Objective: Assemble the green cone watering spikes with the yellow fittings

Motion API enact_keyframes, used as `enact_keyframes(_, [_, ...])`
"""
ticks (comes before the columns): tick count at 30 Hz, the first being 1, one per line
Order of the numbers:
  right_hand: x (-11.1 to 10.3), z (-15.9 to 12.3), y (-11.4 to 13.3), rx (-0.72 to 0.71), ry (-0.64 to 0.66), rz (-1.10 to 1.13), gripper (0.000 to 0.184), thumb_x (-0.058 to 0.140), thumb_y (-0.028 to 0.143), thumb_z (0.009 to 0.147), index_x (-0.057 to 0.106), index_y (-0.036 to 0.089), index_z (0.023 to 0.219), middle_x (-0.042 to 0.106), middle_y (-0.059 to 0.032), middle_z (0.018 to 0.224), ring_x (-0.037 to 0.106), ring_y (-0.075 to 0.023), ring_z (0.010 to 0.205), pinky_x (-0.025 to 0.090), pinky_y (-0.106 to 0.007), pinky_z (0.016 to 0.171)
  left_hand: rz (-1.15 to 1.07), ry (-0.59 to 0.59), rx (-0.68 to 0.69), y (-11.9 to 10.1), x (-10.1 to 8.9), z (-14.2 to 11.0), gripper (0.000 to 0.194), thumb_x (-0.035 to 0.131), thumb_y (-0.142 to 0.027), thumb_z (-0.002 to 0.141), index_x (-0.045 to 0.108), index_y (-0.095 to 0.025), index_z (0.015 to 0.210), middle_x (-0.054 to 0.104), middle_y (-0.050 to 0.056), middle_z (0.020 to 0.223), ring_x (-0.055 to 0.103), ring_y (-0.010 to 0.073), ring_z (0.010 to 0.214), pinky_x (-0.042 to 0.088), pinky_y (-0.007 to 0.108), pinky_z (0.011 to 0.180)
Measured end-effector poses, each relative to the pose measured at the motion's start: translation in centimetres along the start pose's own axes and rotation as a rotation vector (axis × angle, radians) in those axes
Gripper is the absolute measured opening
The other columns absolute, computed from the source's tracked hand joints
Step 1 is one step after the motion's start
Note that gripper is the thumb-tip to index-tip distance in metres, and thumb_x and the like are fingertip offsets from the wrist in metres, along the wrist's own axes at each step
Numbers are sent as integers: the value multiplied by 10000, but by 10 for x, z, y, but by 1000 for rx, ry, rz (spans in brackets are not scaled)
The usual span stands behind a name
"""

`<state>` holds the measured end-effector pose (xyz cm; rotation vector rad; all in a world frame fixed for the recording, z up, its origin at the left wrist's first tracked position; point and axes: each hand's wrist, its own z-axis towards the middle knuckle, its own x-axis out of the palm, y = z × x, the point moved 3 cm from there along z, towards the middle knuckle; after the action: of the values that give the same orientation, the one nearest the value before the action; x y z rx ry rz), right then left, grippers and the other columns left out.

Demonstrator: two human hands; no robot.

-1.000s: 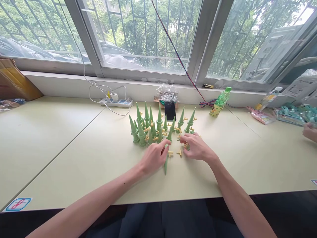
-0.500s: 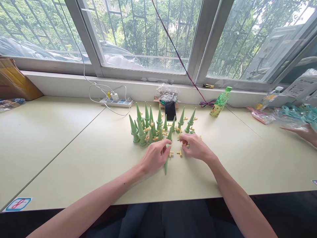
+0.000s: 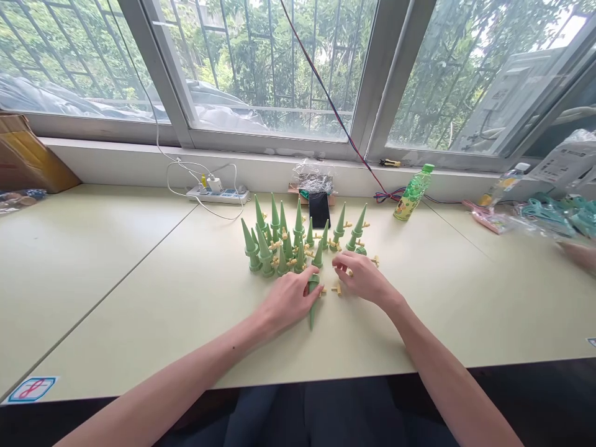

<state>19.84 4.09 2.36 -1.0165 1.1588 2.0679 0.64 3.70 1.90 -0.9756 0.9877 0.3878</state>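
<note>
My left hand (image 3: 291, 295) rests on the table with thumb and fingers closed around a green plant-watering spike (image 3: 312, 313), which lies with its tip towards me. My right hand (image 3: 365, 276) hovers just to the right, its fingers curled together; whatever is between them is hidden. Below and between the hands lies a small yellow valve (image 3: 337, 290), and another yellow valve (image 3: 323, 290) pokes out by my left thumb. Behind my hands, several green spikes (image 3: 265, 251) stand upright in a cluster, many with yellow valves on their sides. More yellow valves (image 3: 375, 261) show past my right hand.
A black phone (image 3: 319, 210) leans behind the spikes. A green drink bottle (image 3: 413, 194) stands at the back right, and a power strip (image 3: 218, 195) with white cables at the back left. Bagged teal items (image 3: 554, 214) and another person's hand (image 3: 577, 253) are far right.
My left thumb and fingers have spread slightly, showing more of the lying spike. My right hand has shifted a little left. The other person's hand has moved towards the right edge.
</note>
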Motion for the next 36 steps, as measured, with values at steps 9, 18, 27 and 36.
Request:
enact_keyframes(9, [3,1,-1,-13,-14,50,198,477,102,901,629,205,974,663,-56,955,607,-150,730,473,-281,669,-42,26,-5,-2,-1,-1,278,541,-375,905,631,-212,1112,597,-17,604,576,184,586,349,265,543])
enact_keyframes(18, [3,2,1,-15,-9,73,225,450,102,923,647,196,982,680,-58,932,612,-160,763,474,-287,701,-146,-1,4,-3,1,-2,276,573,-410,895,608,-219,1092,598,-27,643,562,163,591,391,259,566])
enact_keyframes(27, [5,2,3,-5,-3,94,247,403,133,969,643,189,977,637,-69,888,605,-171,766,483,-298,696,-292,-35,-15,-6,-1,-1,306,567,-436,898,558,-223,1118,617,-33,723,500,110,500,414,251,560])
enact_keyframes(36, [-1,3,15,-11,-178,235,205,418,199,990,621,214,1014,653,-61,911,606,-180,784,490,-308,717,-476,-182,-137,-4,-13,1,295,608,-459,873,507,-221,1015,597,-46,678,472,93,466,401,230,499])
